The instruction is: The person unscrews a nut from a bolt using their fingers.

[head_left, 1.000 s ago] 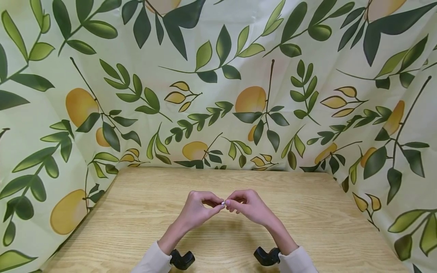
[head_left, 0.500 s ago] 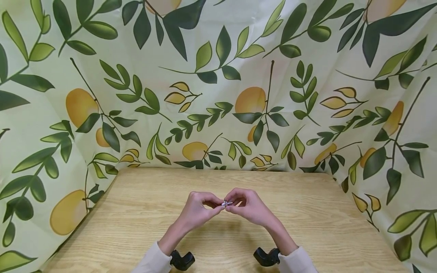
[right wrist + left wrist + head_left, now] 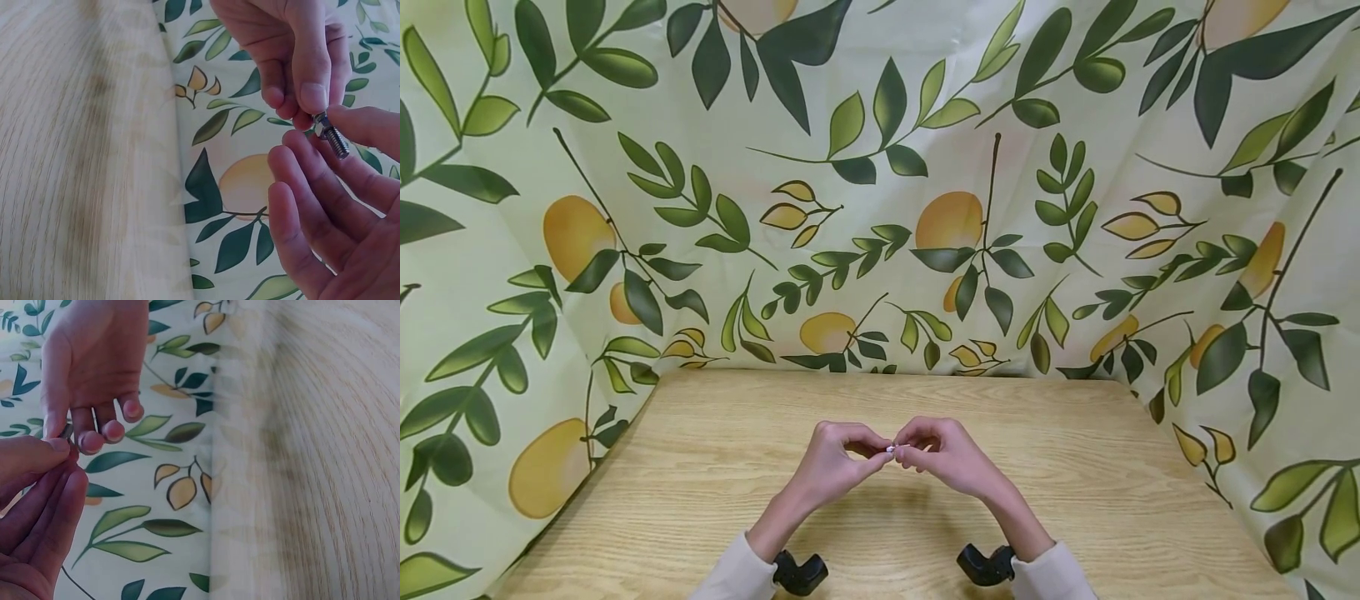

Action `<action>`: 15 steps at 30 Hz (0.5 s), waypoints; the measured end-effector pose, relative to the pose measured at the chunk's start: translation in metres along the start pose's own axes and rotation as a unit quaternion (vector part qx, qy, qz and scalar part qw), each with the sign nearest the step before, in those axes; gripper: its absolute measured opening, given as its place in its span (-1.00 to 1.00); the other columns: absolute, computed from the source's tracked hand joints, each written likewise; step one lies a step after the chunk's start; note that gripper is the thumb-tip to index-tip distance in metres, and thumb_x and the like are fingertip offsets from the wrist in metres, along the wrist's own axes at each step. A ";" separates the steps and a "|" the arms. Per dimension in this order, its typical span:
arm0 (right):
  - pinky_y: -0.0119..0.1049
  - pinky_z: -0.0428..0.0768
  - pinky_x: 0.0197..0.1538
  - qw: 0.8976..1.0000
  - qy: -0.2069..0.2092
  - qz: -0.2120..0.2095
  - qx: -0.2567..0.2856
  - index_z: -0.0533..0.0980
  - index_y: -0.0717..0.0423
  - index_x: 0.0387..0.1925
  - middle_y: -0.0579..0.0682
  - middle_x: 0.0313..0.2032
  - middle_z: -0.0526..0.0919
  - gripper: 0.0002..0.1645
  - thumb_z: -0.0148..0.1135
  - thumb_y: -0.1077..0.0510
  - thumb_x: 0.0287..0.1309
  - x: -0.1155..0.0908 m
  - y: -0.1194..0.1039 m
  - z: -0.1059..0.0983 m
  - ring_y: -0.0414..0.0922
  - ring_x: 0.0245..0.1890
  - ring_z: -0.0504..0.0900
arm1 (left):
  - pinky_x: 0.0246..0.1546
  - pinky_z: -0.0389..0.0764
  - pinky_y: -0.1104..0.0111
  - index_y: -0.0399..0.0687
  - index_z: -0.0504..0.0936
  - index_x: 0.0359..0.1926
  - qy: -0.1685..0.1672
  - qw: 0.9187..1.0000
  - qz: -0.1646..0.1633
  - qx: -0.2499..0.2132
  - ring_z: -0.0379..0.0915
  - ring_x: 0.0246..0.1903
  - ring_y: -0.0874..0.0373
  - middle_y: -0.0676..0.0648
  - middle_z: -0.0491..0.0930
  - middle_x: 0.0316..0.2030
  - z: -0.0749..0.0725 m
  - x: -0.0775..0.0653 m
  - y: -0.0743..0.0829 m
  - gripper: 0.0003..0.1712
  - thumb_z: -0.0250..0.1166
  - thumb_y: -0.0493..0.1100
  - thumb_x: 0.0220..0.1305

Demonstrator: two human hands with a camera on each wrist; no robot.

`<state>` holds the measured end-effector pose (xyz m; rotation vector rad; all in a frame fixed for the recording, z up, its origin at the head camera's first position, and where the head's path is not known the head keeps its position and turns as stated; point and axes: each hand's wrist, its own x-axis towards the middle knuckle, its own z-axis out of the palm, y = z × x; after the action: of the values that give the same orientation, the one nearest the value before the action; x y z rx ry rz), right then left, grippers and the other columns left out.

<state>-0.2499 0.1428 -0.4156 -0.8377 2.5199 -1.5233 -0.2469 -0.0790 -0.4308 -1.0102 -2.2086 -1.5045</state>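
A small metal bolt [image 3: 338, 144] with a hex nut [image 3: 321, 125] on its thread is held between the two hands above the table. My left hand [image 3: 837, 460] pinches the bolt by its head end, thumb pressed against it, and the head itself is hidden by the fingers. From the other side my right hand [image 3: 953, 457] has its thumb and index finger at the nut, its other fingers loosely bent in the right wrist view. The threaded end points toward the right palm. In the left wrist view only a sliver of the bolt shows between the fingertips.
A light wood table [image 3: 730, 433] lies beneath the hands. Behind and on both sides hangs a cloth [image 3: 850, 250] printed with leaves and fruit. Black curved mounts [image 3: 801, 573] sit at both wrists, beside the pale sleeves.
Half a second ago the right fingertips were spread and more of the bolt showed between them. Now they have closed in around it. The left hand has stayed in place.
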 end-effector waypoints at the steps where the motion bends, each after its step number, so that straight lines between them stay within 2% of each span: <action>1: -0.29 0.76 -0.26 1.000 0.003 -0.002 -0.001 0.69 0.07 -0.18 0.04 -0.30 0.75 -0.88 0.33 0.12 0.35 0.000 0.000 0.000 -0.12 -0.32 0.71 | -0.36 0.81 0.43 -0.14 0.84 -0.29 0.000 1.000 -0.002 -0.002 0.74 -0.44 0.32 -0.06 0.82 -0.39 0.000 0.000 0.000 -0.95 0.52 -0.29 0.20; 5: -0.37 0.73 -0.28 1.000 0.009 -0.011 0.003 0.67 0.09 -0.16 0.03 -0.25 0.75 -0.87 0.39 0.15 0.30 0.000 -0.001 0.002 -0.23 -0.30 0.69 | -0.36 0.81 0.42 -0.12 0.84 -0.29 0.002 1.000 -0.010 -0.007 0.74 -0.44 0.31 -0.06 0.83 -0.39 -0.001 -0.001 0.000 -0.94 0.53 -0.29 0.18; 9: -0.37 0.72 -0.26 1.000 0.012 -0.013 0.004 0.65 0.13 -0.12 0.06 -0.22 0.75 -0.81 0.43 0.16 0.27 0.000 0.000 0.002 -0.25 -0.27 0.69 | -0.36 0.81 0.43 -0.14 0.83 -0.29 0.001 1.000 -0.004 -0.003 0.74 -0.43 0.31 -0.06 0.82 -0.39 -0.001 -0.001 0.001 -0.94 0.53 -0.31 0.18; 15: -0.24 0.78 -0.26 1.000 0.001 0.003 0.006 0.69 0.11 -0.14 0.07 -0.30 0.77 -0.79 0.31 0.05 0.40 -0.001 -0.002 -0.001 0.03 -0.31 0.74 | -0.33 0.80 0.45 -0.14 0.83 -0.28 -0.002 1.000 0.015 0.015 0.75 -0.42 0.30 -0.05 0.83 -0.38 0.000 0.000 0.000 -0.94 0.51 -0.32 0.20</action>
<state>-0.2487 0.1434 -0.4138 -0.8257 2.5113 -1.5363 -0.2467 -0.0788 -0.4308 -1.0327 -2.2012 -1.4540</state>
